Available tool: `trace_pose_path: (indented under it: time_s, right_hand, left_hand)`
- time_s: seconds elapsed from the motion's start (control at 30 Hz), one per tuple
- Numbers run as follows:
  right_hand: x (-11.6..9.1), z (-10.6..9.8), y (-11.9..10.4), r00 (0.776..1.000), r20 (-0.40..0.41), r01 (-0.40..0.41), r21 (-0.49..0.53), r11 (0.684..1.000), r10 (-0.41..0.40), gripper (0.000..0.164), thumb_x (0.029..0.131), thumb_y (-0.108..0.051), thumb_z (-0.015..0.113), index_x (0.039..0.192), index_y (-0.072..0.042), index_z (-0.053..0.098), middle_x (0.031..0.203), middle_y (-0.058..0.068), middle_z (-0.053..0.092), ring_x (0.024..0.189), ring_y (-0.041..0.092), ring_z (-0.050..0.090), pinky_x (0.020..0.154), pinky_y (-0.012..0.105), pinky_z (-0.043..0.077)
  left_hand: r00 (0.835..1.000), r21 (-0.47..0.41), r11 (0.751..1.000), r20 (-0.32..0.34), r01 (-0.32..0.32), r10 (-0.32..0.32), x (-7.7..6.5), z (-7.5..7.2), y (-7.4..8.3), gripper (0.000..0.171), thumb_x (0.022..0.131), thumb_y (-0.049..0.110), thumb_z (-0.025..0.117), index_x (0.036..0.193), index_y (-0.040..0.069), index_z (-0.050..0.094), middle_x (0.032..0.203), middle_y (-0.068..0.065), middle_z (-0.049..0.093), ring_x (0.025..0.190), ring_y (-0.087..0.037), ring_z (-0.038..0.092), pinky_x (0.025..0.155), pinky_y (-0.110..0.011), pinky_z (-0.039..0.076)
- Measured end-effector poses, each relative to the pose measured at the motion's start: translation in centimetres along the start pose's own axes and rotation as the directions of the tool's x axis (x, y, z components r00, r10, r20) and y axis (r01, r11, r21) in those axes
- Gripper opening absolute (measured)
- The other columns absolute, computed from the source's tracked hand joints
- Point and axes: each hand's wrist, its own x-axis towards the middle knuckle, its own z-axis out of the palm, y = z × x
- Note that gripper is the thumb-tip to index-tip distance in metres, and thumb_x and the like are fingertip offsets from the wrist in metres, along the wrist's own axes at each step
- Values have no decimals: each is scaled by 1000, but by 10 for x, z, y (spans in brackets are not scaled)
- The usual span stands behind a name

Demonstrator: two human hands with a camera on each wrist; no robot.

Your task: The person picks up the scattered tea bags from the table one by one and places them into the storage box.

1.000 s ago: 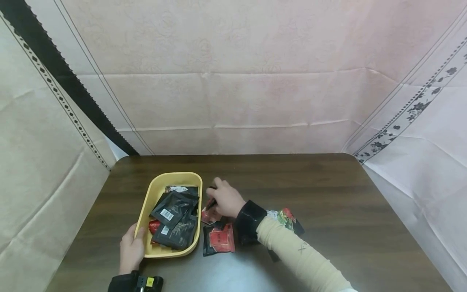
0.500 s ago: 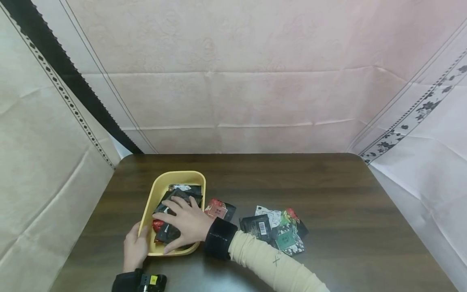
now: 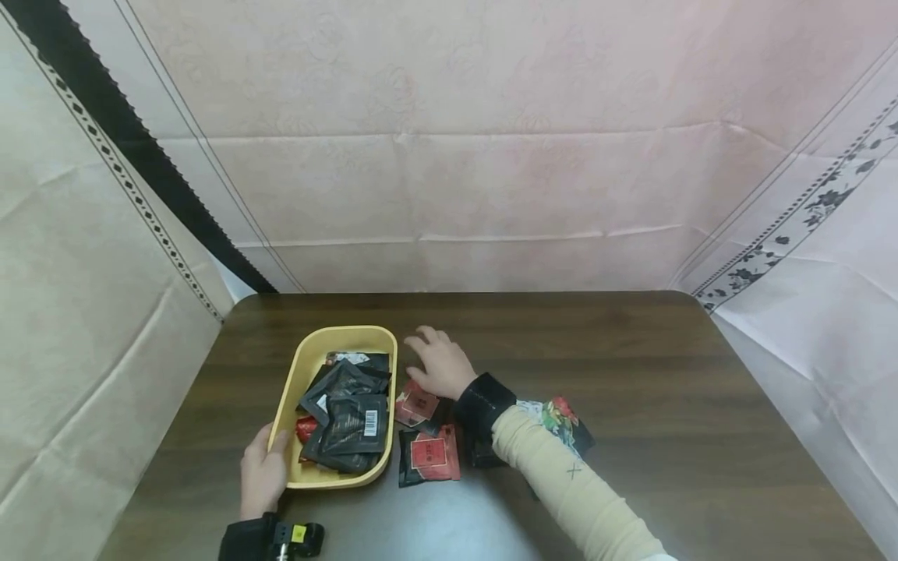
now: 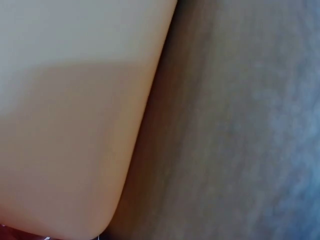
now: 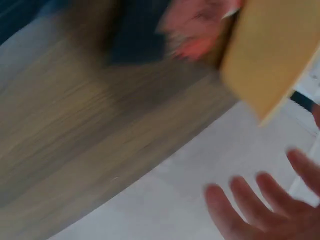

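My left hand [image 3: 263,475] grips the left side of a yellow plastic bin [image 3: 316,354], near its front corner. In the bin lie several black flat packets; the uppermost, a black packet [image 3: 351,427], shows a white barcode label. A shiny red wrapper [image 3: 305,427] shows by the left wall. My right hand [image 3: 440,365] is just right of the bin with fingers spread and nothing in them, above a red and black packet [image 3: 418,405]. Nearer the front lies another red and black packet [image 3: 429,452]. In the right wrist view the fingers [image 5: 250,205] are apart.
Several more packets, one a green and red printed packet [image 3: 563,421], lie farther right, partly hidden by the right forearm in its cream sleeve [image 3: 582,483]. The brown wood table [image 3: 701,436] ends at a pale cloth backdrop [image 3: 491,202].
My right hand went from beside the bin to over its packets with fingers spread, then back right. Another barcoded black packet now lies on the pile. The left hand keeps its grip.
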Motion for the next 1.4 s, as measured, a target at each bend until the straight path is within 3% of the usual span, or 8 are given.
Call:
trace_pose_path:
  time_s: [0.17,0.37,0.67,0.73,0.9,1.13,1.3,1.4]
  right_hand:
    - [-8,17,12,979,198,-50,-35,998,56,54,77,-36,70,124,-13,56,126,13,48,108,30,49,78,41,48]
    - [-15,41,3,941,330,-48,-72,996,69,67,67,-54,71,124,-20,57,121,9,51,99,26,49,70,41,48]
    - [-13,51,0,971,233,98,-209,973,-48,26,74,-40,70,94,-23,67,83,2,52,71,18,44,48,26,37]
    - [-12,50,-2,968,238,132,-220,967,-78,23,74,-36,72,90,-21,66,81,2,52,70,17,44,49,25,37]
    - [-10,49,-10,948,304,170,-222,960,-97,16,76,-20,72,90,-16,64,82,2,54,69,16,53,54,24,44]
    - [-9,30,2,934,356,-6,-22,1000,14,12,73,1,67,75,-11,63,71,0,59,68,14,58,58,25,46]
    - [-1,8,9,974,211,-101,90,991,80,15,72,5,64,74,-9,60,72,1,55,71,16,54,60,27,44]
    - [7,-7,1,992,109,-80,189,979,60,14,73,3,65,82,-7,64,75,3,54,72,17,52,62,27,43]
  left_hand:
    - [1000,-23,1000,2,5,-5,0,0,2,43,100,16,26,132,-12,33,124,-34,42,108,-41,46,88,-51,38]
    - [999,-17,1000,27,21,-20,1,0,1,45,100,19,25,133,-11,31,125,-33,41,108,-40,46,87,-50,39]
    - [998,-7,998,25,58,-58,-2,0,1,47,100,20,25,135,-10,29,126,-32,40,107,-40,47,85,-48,41]
    - [997,-24,997,33,73,-72,-2,0,0,47,100,21,25,136,-10,27,129,-33,37,110,-42,44,88,-51,38]
    - [999,-10,999,5,47,-47,2,1,-7,46,100,21,25,134,-9,31,126,-31,41,107,-39,47,81,-39,46]
    - [999,-31,999,28,23,-22,0,3,0,45,100,18,25,133,-11,31,125,-34,41,108,-41,46,88,-51,38]
    - [999,-20,999,22,37,-37,1,1,-1,45,100,18,25,134,-10,30,126,-33,41,108,-41,46,87,-51,39]
    - [999,-15,999,26,32,-32,1,0,-1,46,100,19,25,134,-11,30,126,-34,40,107,-42,47,87,-51,40]
